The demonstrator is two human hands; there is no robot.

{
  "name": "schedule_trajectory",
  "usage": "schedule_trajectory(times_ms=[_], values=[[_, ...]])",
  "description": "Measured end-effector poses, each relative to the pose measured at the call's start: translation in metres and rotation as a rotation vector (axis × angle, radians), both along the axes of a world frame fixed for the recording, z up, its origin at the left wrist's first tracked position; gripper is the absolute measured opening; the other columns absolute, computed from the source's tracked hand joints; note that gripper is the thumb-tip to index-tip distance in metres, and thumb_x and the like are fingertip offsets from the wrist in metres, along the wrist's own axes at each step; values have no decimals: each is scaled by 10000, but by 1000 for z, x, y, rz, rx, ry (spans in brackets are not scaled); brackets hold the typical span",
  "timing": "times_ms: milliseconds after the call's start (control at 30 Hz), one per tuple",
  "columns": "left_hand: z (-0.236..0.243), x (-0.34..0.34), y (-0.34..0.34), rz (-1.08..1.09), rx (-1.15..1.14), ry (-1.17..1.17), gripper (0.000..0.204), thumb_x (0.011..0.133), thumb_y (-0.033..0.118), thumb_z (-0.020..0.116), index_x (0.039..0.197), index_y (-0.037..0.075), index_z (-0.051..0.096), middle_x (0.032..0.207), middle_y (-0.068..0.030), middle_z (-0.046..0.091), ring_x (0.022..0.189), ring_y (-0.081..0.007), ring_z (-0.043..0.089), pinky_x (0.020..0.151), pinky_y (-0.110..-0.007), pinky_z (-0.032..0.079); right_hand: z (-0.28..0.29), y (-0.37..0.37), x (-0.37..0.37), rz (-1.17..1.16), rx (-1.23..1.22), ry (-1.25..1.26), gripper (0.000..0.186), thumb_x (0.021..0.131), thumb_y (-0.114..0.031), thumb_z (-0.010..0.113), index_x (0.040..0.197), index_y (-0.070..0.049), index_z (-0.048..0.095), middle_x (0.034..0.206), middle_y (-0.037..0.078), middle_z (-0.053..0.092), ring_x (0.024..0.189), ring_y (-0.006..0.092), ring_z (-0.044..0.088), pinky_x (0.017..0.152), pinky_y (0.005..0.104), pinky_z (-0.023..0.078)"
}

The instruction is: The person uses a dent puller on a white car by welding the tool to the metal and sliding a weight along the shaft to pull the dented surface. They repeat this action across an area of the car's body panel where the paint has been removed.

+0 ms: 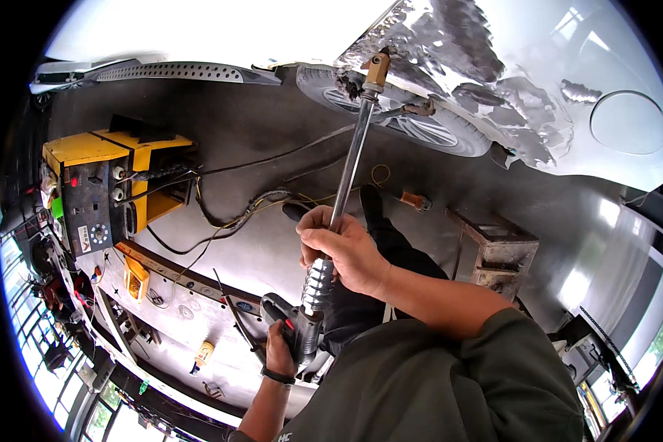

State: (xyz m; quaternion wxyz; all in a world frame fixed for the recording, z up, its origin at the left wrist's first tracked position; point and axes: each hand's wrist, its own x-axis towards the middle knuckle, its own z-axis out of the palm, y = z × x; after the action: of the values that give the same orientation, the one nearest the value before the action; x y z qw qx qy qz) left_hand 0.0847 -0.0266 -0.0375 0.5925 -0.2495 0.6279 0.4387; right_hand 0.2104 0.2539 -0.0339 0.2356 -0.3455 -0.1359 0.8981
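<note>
A dent puller gun (316, 283) with a black grip, a coiled spring and a long shiny rod (355, 140) slants up and away from my body. My left hand (278, 352), with a dark band at the wrist, is closed round its grip. Farther up, the fingers of my right hand (346, 249) wrap the rod just above the spring. At the far end, a brass-coloured head (377, 71) meets the lower edge of a white car's body panel (449, 44), above the wheel. Patches of that panel are sanded to bare grey metal. Whether the tip touches it I cannot tell.
A yellow machine (96, 191) with knobs stands at the left, its black cables (236, 163) running across the floor to the wheel (412, 121). A rusty metal stand (499, 247) is at the right. An orange-brown tool (415, 200) lies on the floor near my feet.
</note>
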Motion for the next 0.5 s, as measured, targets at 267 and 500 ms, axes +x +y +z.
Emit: schedule_trajectory(times_ms=[267, 500], values=[[-28, -10, -37, 78, -84, 178, 344, 1015, 349, 463, 1079, 65, 646, 950, -59, 660, 864, -197, 636, 855, -357, 515, -3, 67, 9, 6, 223, -45, 399, 947, -197, 634, 1265, 4, 503, 937, 91, 678, 918, 194, 678, 866, 328, 533], [-18, -8, -4, 117, 111, 933, 382, 1034, 375, 474, 1195, 41, 565, 989, -72, 610, 979, -205, 598, 949, -350, 463, 8, 63, 10, 56, 271, -113, 474, 941, -140, 653, 1325, 17, 424, 1106, 142, 643, 1071, 223, 642, 972, 348, 487]])
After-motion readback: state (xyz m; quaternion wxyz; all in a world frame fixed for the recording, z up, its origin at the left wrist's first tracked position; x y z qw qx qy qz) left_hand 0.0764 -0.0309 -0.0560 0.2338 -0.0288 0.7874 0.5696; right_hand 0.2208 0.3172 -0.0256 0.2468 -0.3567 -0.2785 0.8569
